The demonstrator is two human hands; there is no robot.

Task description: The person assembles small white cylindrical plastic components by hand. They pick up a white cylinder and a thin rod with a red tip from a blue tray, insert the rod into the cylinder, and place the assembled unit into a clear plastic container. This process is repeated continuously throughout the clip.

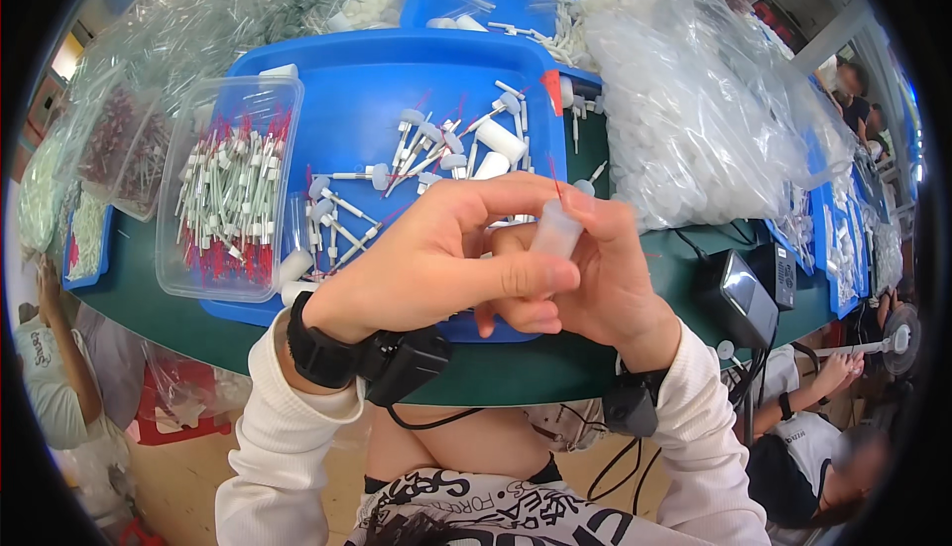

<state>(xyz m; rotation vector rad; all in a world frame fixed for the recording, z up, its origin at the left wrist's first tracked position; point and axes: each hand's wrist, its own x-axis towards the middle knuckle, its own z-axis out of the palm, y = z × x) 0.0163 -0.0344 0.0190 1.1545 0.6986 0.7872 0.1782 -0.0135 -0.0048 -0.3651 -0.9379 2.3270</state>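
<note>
Both my hands meet over the near edge of the blue tray (397, 60). Between them is a small translucent white plastic tube (558, 233), tilted, with a thin red thread rising from its upper end. My right hand (627, 273) is closed round the tube from the right. From the left, my left hand (436, 258) is closed on it too, its thumb across the tube's lower part and a finger near the thread. Some fingertips are hidden behind the tube. Just beyond lie several white sticks with round greyish caps (412, 118) and red threads, plus white cylinders (501, 140).
A clear plastic box (169, 248) of white sticks with red threads overlaps the tray's left side. Right of the tray sits a large clear bag (684, 110) of white parts. Black devices (739, 298) with cables lie at the right. Co-workers sit at both sides.
</note>
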